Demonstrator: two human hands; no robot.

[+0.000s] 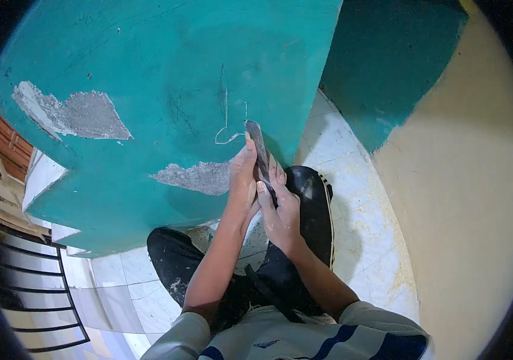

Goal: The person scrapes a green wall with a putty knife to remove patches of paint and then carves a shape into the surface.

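Note:
Both of my hands grip a narrow grey metal scraper, its tip up against the teal wall. My left hand is closed along the blade's left side, with the thumb stretched up toward the tip. Lower down, my right hand wraps the tool from the right, its thumb lying over the front. Dust whitens the fingers. Beside my left hand is a rough grey patch where the paint is off. A thin white scratched line runs down the wall just left of the tip.
Another larger bare patch marks the wall at the left. My knees in dark trousers are bent close to the wall. White floor tiles with yellowish stains lie at the right, before a cream wall. Black metal railing stands lower left.

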